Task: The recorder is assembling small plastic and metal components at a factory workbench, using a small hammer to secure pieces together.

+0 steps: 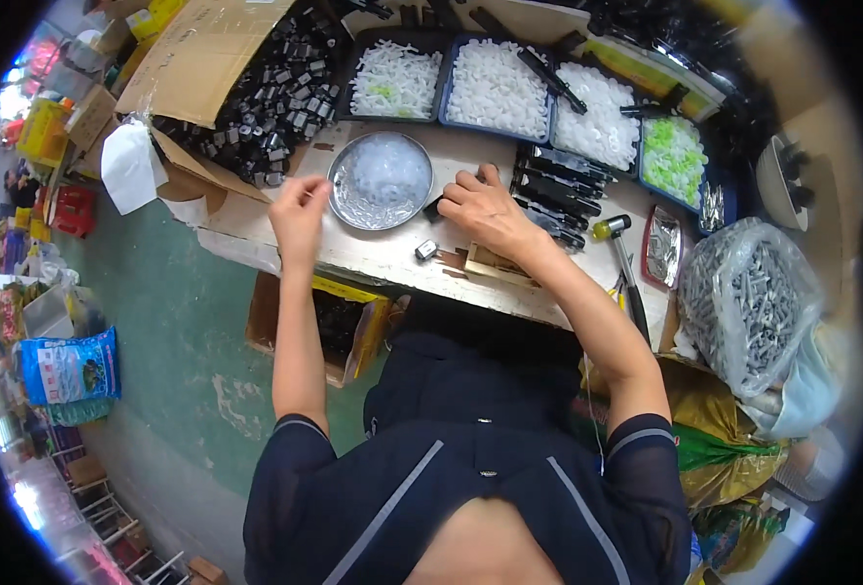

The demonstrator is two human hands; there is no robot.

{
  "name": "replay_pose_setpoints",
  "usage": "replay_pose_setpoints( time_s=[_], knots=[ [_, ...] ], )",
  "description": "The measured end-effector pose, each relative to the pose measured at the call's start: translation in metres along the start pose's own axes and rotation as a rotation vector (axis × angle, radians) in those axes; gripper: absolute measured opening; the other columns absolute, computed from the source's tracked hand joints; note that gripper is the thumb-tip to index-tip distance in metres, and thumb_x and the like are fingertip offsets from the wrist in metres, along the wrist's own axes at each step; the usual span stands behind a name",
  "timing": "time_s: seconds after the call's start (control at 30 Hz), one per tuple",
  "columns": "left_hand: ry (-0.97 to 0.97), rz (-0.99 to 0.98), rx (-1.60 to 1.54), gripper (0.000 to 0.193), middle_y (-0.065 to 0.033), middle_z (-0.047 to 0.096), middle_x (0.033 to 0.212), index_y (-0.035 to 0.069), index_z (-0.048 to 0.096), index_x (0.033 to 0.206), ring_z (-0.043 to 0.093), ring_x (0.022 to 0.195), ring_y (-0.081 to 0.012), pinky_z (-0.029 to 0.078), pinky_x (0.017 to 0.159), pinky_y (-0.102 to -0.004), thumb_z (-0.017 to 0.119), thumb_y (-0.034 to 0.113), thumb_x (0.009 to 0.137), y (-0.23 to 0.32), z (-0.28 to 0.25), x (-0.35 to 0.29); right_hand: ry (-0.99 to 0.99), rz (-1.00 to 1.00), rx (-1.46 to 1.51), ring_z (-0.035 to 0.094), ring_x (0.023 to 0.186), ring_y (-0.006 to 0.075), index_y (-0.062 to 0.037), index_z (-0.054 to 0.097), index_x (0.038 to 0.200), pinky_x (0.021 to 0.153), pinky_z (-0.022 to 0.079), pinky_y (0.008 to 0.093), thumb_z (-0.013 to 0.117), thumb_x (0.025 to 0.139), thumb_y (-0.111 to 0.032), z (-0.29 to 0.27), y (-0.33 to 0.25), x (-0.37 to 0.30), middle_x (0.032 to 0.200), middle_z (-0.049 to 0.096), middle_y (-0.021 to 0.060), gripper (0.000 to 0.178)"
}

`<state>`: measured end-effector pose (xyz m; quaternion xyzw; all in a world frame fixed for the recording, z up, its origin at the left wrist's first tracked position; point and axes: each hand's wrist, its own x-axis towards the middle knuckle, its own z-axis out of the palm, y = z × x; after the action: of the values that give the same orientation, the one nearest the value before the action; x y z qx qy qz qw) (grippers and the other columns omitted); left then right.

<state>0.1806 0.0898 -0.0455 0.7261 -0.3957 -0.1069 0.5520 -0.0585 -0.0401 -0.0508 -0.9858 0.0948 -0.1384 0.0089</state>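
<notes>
My left hand (300, 214) is closed in a pinch at the left rim of a round metal dish (361, 216). What it holds, if anything, is too small to make out. Inside the dish sits a whitish, translucent mass (388, 174). My right hand (495, 212) rests on the table to the right of the dish, with its fingers bent around a black piece (433, 210) that is mostly hidden. Just below lie a small black-and-silver part (426, 251) and a light wooden block (499, 265). Several black elongated parts (556, 190) are lined up right of this hand.
Along the back stand trays of small white pieces (499, 88) and green-and-white pieces (672, 156). A cardboard box (202, 58) of black parts (285, 93) is at the left. At the right are a hammer (631, 278), a red-rimmed tray (661, 249) and a plastic bag of grey parts (748, 302).
</notes>
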Motion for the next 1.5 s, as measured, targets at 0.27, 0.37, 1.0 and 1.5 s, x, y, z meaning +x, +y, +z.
replay_pose_setpoints(
  time_s=[0.27,0.37,1.0,1.5],
  knots=[
    [-0.393,0.365,0.332,0.032,-0.0103,0.054,0.085,0.003,0.061,0.096,0.057,0.072,-0.0267,0.047,0.06,-0.0366,0.073,0.013,0.068,0.036,0.061,-0.096,0.215,-0.021,0.04,0.048,0.087,0.0201,-0.0098,0.054,0.088,0.085,0.033,0.0405,0.059,0.074,-0.02,-0.04,-0.027,-0.016,0.079,0.048,0.0037,0.019],
    [-0.374,0.347,0.353,0.029,-0.0109,0.053,0.086,0.003,0.06,0.096,0.057,0.079,-0.0292,0.047,0.064,-0.0393,0.071,0.009,0.069,0.026,0.064,-0.099,0.173,0.157,0.016,0.049,0.086,0.0205,-0.0082,0.057,0.096,0.085,0.033,0.04,0.055,0.072,-0.006,-0.063,-0.042,-0.049,0.084,0.05,0.0036,0.024],
    [-0.76,-0.395,-0.49,0.019,-0.0017,0.058,0.071,-0.002,0.064,0.094,0.055,0.054,-0.0067,0.044,0.046,-0.0189,0.059,0.016,0.089,0.066,0.088,-0.067,0.071,0.354,0.115,0.041,0.122,0.0215,-0.0044,0.054,0.114,0.104,0.022,0.0475,0.055,0.086,-0.025,-0.019,-0.067,-0.093,0.133,0.045,0.008,0.034],
    [-0.657,-0.016,0.025,0.013,-0.0075,0.054,0.078,0.0,0.066,0.079,0.056,0.066,-0.0181,0.045,0.06,-0.0295,0.068,0.013,0.077,0.058,0.121,-0.088,0.552,0.623,0.413,0.052,0.084,0.0233,-0.0025,0.061,0.087,0.076,0.037,0.035,0.059,0.082,-0.008,-0.018,-0.055,-0.113,0.092,0.061,0.006,0.007]
  ],
)
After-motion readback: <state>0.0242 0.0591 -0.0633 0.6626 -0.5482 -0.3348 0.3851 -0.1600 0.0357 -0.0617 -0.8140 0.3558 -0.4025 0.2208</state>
